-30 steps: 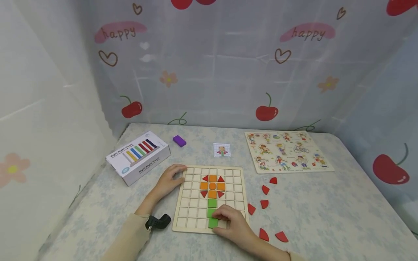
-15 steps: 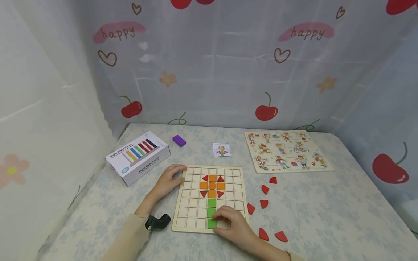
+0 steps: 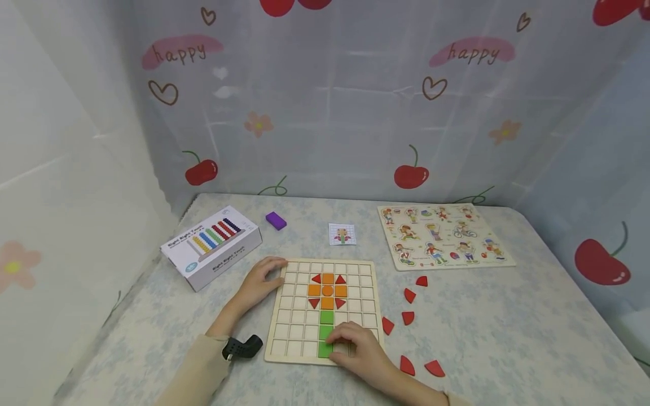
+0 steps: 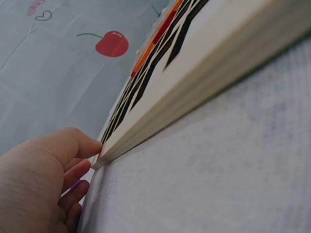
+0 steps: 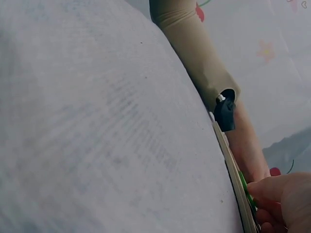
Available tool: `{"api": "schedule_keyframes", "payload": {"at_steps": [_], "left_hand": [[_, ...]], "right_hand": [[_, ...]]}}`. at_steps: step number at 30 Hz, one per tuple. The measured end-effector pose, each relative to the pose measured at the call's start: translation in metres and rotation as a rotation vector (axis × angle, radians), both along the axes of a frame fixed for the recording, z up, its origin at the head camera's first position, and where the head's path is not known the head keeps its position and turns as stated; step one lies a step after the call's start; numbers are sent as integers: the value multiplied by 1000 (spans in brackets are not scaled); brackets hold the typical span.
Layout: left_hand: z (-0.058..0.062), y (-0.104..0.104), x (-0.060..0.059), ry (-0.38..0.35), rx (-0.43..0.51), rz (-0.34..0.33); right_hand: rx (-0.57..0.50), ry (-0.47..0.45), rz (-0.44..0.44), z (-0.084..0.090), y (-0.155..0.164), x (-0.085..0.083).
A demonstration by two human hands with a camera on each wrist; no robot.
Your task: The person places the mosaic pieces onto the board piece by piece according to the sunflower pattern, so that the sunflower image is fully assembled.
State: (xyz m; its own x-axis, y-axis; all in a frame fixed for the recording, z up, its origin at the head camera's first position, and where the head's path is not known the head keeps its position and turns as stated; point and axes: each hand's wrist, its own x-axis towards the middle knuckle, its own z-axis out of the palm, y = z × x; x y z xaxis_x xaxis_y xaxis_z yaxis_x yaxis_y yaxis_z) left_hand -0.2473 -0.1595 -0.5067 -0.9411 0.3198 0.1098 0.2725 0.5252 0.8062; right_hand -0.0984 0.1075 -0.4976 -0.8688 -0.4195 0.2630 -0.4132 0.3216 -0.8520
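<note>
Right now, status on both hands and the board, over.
Left hand steadies the board at its far left corner. Right hand presses a green square into the bottom row. Red pieces lie loose alongside, nothing blocking.

Abacus box (image 3: 211, 246), purple block (image 3: 276, 220), picture puzzle (image 3: 443, 235).

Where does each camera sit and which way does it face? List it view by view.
Head: above, looking forward and down at the grid board; both hands show.
Left wrist: low beside the table, along the board's edge; left hand touches its corner.
Right wrist: low over the tablecloth; right hand on a green tile.
All share the board.
</note>
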Motion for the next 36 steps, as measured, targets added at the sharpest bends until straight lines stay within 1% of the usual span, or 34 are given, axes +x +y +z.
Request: {"api": "schedule_keyframes", "payload": {"at_steps": [3, 6, 10, 12, 14, 16, 20, 23, 25, 27, 30, 32, 36], "left_hand": [[0, 0, 1, -10, -5, 5], [0, 0, 2, -4, 0, 2], [0, -1, 1, 10, 10, -1], [0, 0, 0, 11, 10, -1], [-1, 0, 0, 11, 8, -3], [-1, 0, -1, 16, 6, -7], [-1, 1, -1, 5, 20, -8], [0, 0, -1, 7, 24, -12], [1, 0, 0, 12, 26, -14], [1, -1, 1, 20, 27, -18], [2, -2, 1, 16, 31, -17], [2, -2, 1, 10, 32, -14], [1, -1, 0, 11, 19, -12]], "right_hand": [[0, -38, -4, 0, 0, 0], [-21, -69, -1, 3, 0, 1], [-69, -145, -6, 10, 3, 0], [-75, -157, -30, 14, 8, -1], [-75, -149, -73, 18, 16, -4], [-57, -118, -136, 21, 27, -8], [3, -126, -340, 25, 59, -17], [54, -173, -511, 26, 88, -26], [85, -166, -597, 25, 108, -34], [138, -121, -660, 23, 126, -41], [206, -51, -716, 18, 148, -50], [250, -37, -726, 13, 157, -54], [258, -75, -733, 5, 166, -62]]}}
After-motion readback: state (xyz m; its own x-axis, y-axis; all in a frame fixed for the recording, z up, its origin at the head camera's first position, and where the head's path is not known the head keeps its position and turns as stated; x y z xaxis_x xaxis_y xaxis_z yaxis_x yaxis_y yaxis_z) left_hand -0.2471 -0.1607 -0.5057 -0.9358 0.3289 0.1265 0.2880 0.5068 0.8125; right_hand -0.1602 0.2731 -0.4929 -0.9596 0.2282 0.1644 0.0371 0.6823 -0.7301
